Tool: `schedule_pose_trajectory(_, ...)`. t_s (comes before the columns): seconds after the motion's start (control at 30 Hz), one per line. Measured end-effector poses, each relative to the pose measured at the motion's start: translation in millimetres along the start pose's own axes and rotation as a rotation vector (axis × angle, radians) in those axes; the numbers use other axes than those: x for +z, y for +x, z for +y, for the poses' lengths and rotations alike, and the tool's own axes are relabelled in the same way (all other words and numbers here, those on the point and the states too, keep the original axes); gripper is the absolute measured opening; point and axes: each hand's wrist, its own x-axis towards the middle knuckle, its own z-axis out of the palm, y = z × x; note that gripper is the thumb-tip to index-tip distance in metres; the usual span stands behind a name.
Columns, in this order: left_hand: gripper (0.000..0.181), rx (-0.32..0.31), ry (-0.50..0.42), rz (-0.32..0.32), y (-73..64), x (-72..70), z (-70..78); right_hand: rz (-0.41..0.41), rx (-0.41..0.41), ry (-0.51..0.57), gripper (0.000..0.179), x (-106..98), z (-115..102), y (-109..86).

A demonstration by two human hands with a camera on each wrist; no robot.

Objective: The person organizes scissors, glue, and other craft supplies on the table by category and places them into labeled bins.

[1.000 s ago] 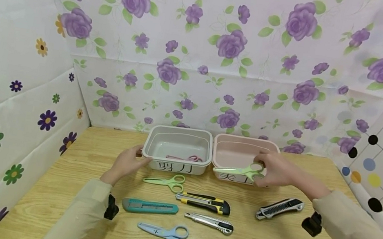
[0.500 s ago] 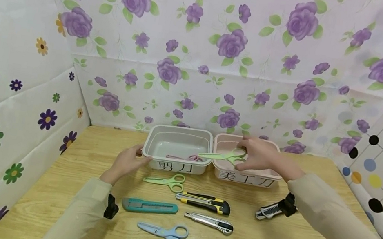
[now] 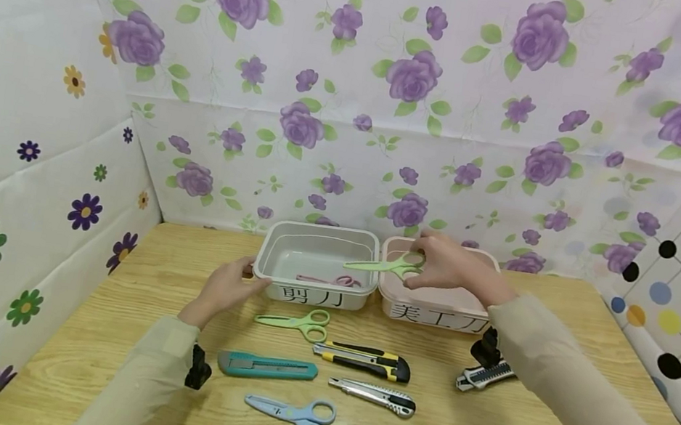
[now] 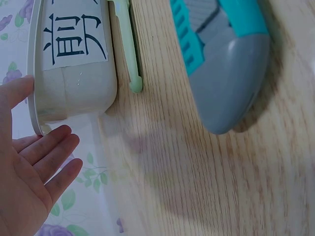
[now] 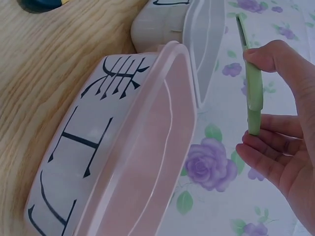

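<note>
My right hand [image 3: 441, 263] pinches light green scissors [image 3: 372, 266] by the handle, blades pointing left. The blades hang over the right side of the grey bin [image 3: 254, 269], while the hand is above the pink bin [image 3: 383, 292]. In the right wrist view the scissors [image 5: 254, 88] appear edge-on between thumb and fingers. My left hand [image 3: 229, 293] touches the grey bin's left front corner. From the left wrist, its fingers look mostly straight, the thumb against the rim [image 4: 33, 105]. Pink-handled scissors [image 3: 343, 281] lie inside the grey bin.
In front of the bins lie green scissors [image 3: 297, 323], a yellow-black cutter [image 3: 364, 361], a teal cutter [image 3: 267, 367], a silver cutter [image 3: 374, 395] and blue scissors [image 3: 297, 414]. Another cutter [image 3: 484, 376] is partly hidden under my right wrist. A floral cloth [image 3: 357, 97] hangs behind.
My right hand has carried the green scissors left and upward, from in front of the pink bin to over the grey bin's right edge. My left hand has stayed in place.
</note>
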Motion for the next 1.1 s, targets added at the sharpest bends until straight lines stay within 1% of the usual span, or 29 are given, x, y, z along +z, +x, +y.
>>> schedule_pose_trajectory(0.27,0.060,0.004,-0.004,-0.005,-0.2,0.2,-0.3,-0.004,0.029,-0.030,0.044,3.6,-0.3,12.4)
schedule_pose_trajectory(0.4,0.059,0.000,-0.006,-0.003,-0.5,-0.7,0.4,-0.003,0.028,-0.035,0.042,6.2,-1.1,19.0)
schedule_pose_trajectory(0.57,0.060,-0.008,-0.014,-0.007,-0.4,-1.4,0.3,0.021,0.017,-0.052,0.038,12.0,-2.4,27.8)
schedule_pose_trajectory(0.8,0.059,-0.013,-0.021,-0.004,-0.6,-0.3,-0.6,0.047,-0.022,0.000,0.049,23.3,-7.5,36.6)
schedule_pose_trajectory(0.97,0.059,0.001,-0.019,0.000,-1.3,-0.5,-0.2,0.044,-0.035,0.005,0.051,32.7,-9.6,41.6)
schedule_pose_trajectory(1.1,0.060,-0.002,-0.016,0.003,-1.2,-0.4,-1.5,0.031,-0.039,0.015,0.053,38.7,-11.9,45.7)
